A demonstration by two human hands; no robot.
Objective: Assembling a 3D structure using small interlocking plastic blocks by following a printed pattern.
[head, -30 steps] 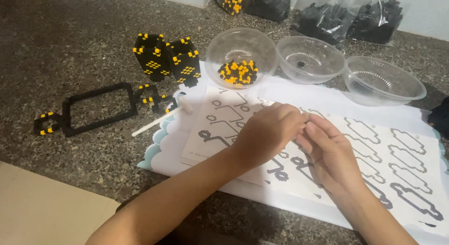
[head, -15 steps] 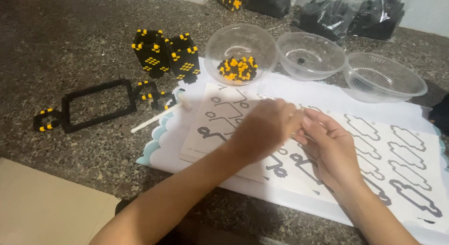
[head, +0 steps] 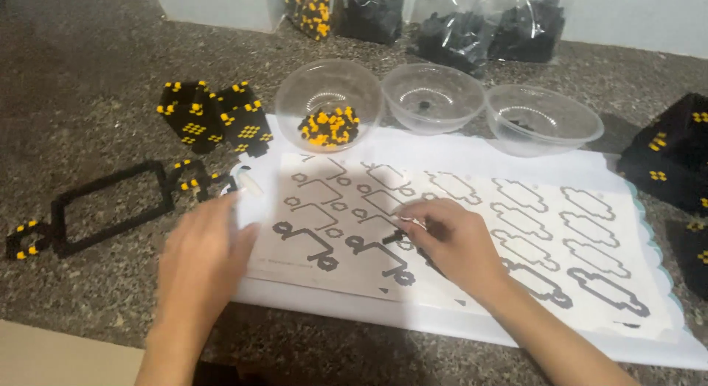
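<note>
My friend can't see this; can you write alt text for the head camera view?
Right hand presses small black beads onto a printed pattern sheet; left hand rests flat at its edge. Three clear bowls stand behind, one holding yellow and black beads.

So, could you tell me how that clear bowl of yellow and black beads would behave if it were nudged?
The clear bowl looks thin plastic, so probably light and slides easily. Its rounded sides suggest it may rock. The beads sit loose, likely to shift or spill.

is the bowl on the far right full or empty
Nearly empty: the right-hand clear bowl shows only a few dark bits at its bottom, unlike the left bowl with its black and yellow pieces.
</note>
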